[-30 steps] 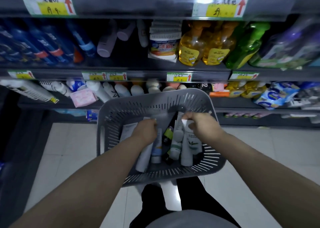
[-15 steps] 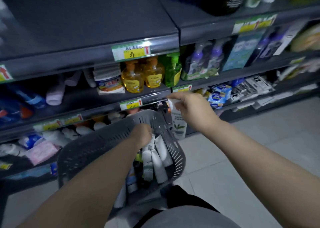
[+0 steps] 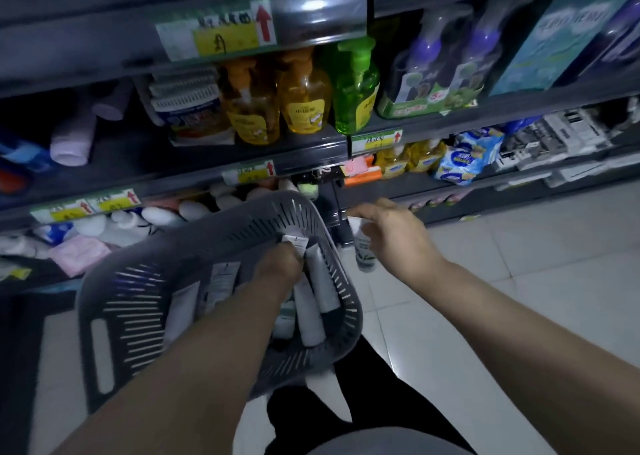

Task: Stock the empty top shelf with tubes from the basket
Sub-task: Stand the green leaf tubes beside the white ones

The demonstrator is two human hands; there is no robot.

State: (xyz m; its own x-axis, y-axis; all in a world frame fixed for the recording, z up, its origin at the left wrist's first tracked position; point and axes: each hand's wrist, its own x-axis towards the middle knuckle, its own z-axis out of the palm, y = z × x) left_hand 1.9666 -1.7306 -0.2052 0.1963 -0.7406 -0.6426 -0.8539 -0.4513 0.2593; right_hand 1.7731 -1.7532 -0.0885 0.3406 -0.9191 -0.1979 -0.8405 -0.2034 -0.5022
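Just right of the basket's rim, the right hand (image 3: 398, 240) pinches a leaf-print tube (image 3: 364, 252) near its flat crimped end. The fingers are curled on it, the forefinger is stretched out to the left, and the thumb is out of my sight. The tube hangs below those fingers with its long axis close to upright and its cap end down, clear of the grey basket (image 3: 131, 316) and touching nothing but the hand. Left of that grip and slightly lower, the left hand (image 3: 280, 267) is down inside the basket, fingers curled round a second tube (image 3: 295, 241) whose crimped end pokes up past the knuckles. More tubes (image 3: 308, 319) lie lengthwise under and beside it. Up from the grip and off to its left, well apart, runs the top shelf (image 3: 104, 1), its dark deck bare as far as I can see above the yellow price label (image 3: 216, 30). Between grip and shelf stands the level with 2 amber pump bottles (image 3: 304, 98) and 1 green bottle (image 3: 355, 87). To my eye the right hand is the nearer one, so the lift falls to it: up and leftward, carrying the tube over the shelf's front lip.
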